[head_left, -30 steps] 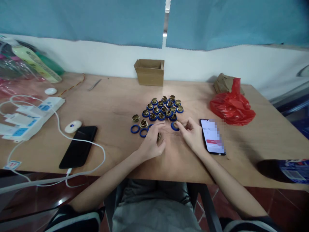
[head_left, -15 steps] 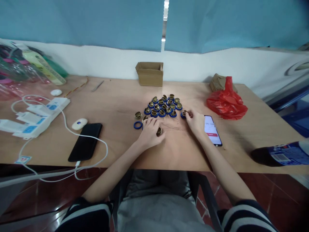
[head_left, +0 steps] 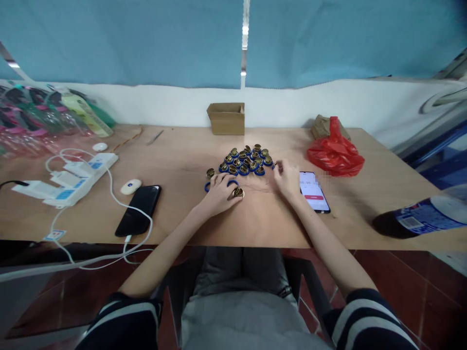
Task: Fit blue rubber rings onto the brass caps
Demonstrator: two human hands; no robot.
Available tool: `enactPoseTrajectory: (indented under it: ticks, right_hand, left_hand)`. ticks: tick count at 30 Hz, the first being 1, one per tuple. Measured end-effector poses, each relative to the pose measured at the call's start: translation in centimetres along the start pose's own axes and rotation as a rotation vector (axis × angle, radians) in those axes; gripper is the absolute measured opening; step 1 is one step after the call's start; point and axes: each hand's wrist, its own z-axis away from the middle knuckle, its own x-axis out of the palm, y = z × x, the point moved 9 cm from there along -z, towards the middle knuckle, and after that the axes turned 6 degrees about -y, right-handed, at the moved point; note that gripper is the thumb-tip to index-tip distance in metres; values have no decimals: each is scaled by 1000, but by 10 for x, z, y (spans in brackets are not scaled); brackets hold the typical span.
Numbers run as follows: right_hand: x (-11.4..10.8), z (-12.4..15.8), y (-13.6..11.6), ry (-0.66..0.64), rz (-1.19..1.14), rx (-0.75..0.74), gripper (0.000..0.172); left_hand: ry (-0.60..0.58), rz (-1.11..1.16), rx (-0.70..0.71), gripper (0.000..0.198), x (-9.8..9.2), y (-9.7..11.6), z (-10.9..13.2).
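Hands (head_left: 251, 187) over half-hidden brass pieces (head_left: 246, 160), grip unclear

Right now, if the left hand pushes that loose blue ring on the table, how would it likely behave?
The blue ring looks thin and lies flat on the table, so it would probably slide, not tip. It seems light and perhaps rubbery, so it may flex when pinched. The left hand partly covers it, so stiffness is uncertain.
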Motion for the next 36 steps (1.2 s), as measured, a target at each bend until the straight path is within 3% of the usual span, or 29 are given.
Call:
enactPoseTrajectory:
  ticks: [4, 7, 11, 15, 18, 23, 28, 36]
  right_hand:
    - [19, 17, -41, -118, -227, -234, 16]
    - [31, 30, -60, -211, -328, -318, 15]
    - [32, 38, -64, -222, -381, -279, 14]
    - [28, 40, -67, -239, -455, -232, 14]
    - [30, 42, -72, -296, -499, -213, 21]
    - [37, 42, -78, -331, -484, -207, 39]
    - [41, 43, -76, -380, -518, -215, 26]
    - [49, 47, -62, -400, -634, -100, 23]
  left_hand:
    - [6, 52, 49, 17, -2, 1, -17]
    - [37, 140, 85, 16, -1, 2, -28]
    - [165, 318, 39, 29, 3, -4, -30]
    - [220, 535, -65, 37, 12, -12, -20]
    - [270, 578, -110, 38, 10, -12, -13]
    - [246, 611, -105, 42, 9, -7, -11]
    - [257, 707, -178, 36, 14, -13, -11]
    - [259, 734, -121, 42, 11, -5, -10]
